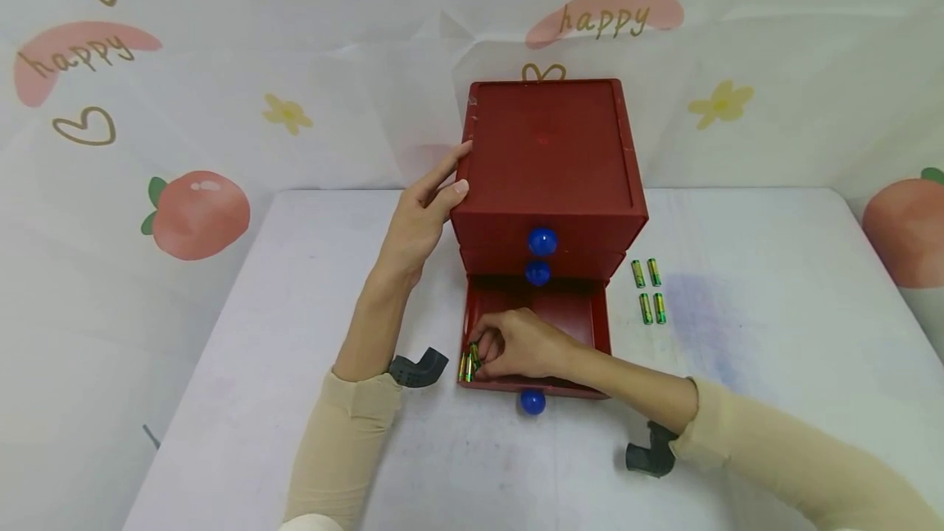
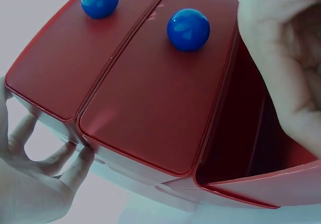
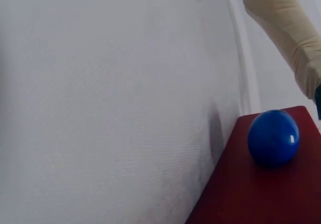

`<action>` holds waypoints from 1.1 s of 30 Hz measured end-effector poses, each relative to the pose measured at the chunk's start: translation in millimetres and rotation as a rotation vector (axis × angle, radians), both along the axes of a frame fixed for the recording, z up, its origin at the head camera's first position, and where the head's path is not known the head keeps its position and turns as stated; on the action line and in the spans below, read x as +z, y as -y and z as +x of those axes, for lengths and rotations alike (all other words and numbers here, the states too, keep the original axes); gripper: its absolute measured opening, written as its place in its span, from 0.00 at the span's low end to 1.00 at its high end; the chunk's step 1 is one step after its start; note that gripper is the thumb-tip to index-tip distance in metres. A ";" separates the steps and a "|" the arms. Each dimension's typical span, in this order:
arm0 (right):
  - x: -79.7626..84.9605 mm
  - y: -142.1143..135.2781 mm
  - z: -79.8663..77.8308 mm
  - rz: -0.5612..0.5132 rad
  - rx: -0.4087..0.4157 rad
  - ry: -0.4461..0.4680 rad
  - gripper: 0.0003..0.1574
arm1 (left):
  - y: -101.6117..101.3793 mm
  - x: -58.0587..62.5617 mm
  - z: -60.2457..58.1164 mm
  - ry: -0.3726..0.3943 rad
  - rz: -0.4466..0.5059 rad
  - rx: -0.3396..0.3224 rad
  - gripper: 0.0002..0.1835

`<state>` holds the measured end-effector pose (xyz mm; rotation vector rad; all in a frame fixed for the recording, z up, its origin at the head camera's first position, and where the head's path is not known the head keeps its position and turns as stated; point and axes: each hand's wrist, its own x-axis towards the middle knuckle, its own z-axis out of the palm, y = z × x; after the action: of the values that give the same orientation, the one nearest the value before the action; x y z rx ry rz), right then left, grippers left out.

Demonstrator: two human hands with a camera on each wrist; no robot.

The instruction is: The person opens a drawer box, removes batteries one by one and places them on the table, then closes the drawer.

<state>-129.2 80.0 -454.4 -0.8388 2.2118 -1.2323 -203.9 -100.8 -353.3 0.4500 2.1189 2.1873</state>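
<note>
A red drawer cabinet (image 1: 549, 146) with blue knobs stands on the table, its bottom drawer (image 1: 571, 319) pulled out. My left hand (image 1: 415, 224) rests against the cabinet's left side, fingers extended; the left wrist view shows its fingertips on the side wall. Reaching into the drawer, my right hand (image 1: 525, 342) pinches a green and gold battery (image 1: 474, 353) at the front left corner. Beside it in that corner, other batteries (image 1: 462, 369) stand close together, partly covered by the fingers. The right wrist view shows only the drawer front with its blue knob (image 3: 274, 137), not the hand.
Several more batteries (image 1: 646, 309) lie on the table right of the cabinet. The two upper drawers, with blue knobs (image 1: 542, 242), are pushed in. Dark curved wrist pieces (image 1: 420, 369) sit at both wrists. A printed cloth (image 1: 354, 47) hangs behind the table.
</note>
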 end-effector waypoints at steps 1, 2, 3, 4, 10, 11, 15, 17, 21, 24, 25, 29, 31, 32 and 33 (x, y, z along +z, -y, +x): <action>0.8 -0.6 0.3 -0.016 0.004 0.011 0.21 | 0.0 0.2 -0.1 0.000 0.001 0.000 0.24; 1.6 -1.3 0.5 -0.027 0.005 0.023 0.21 | -0.1 0.3 -0.2 -0.001 0.004 0.000 0.24; 2.6 -2.3 0.8 -0.041 0.007 0.033 0.21 | -0.1 0.4 -0.3 -0.001 0.005 -0.001 0.24; 3.5 -3.8 1.2 -0.054 0.009 0.041 0.21 | -0.4 0.5 -0.3 -0.001 0.007 -0.002 0.24; 10.9 -14.3 3.4 -0.108 0.026 0.057 0.23 | -1.1 0.9 -0.1 -0.001 0.001 0.006 0.24; 12.4 -16.0 3.8 -0.115 0.026 0.057 0.23 | -1.0 1.0 0.0 -0.001 -0.002 0.008 0.24; 17.0 -22.3 5.2 -0.127 0.022 0.057 0.24 | -0.8 1.2 0.3 -0.003 -0.006 0.012 0.24; 18.4 -25.3 5.9 -0.130 0.017 0.056 0.25 | -0.8 1.3 0.6 -0.003 -0.008 0.012 0.24; 20.2 -31.4 7.4 -0.137 0.007 0.050 0.25 | -0.6 2.3 1.6 -0.001 -0.012 0.013 0.24; 22.4 -36.0 8.4 -0.144 -0.002 0.054 0.25 | -0.6 2.5 1.9 0.000 -0.012 0.013 0.24; 23.4 -37.5 8.7 -0.145 -0.004 0.055 0.25 | -0.7 2.5 1.8 0.000 -0.013 0.014 0.24; 27.8 -43.2 10.4 -0.156 -0.016 0.059 0.25 | -0.8 2.1 1.6 -0.005 -0.013 0.014 0.24; 28.9 -46.2 11.1 -0.167 -0.019 0.061 0.25 | -0.6 1.7 1.3 -0.006 -0.006 0.010 0.24; 29.2 -47.6 11.5 -0.173 -0.020 0.063 0.25 | -0.5 1.4 1.1 -0.006 -0.004 0.009 0.24; 29.9 -49.1 12.0 -0.176 -0.022 0.063 0.25 | -0.3 1.1 1.0 -0.006 -0.002 0.009 0.24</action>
<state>-117.2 129.1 -424.5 -0.8316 2.0903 -1.4609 -202.9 -100.4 -352.2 0.4488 2.1303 2.1911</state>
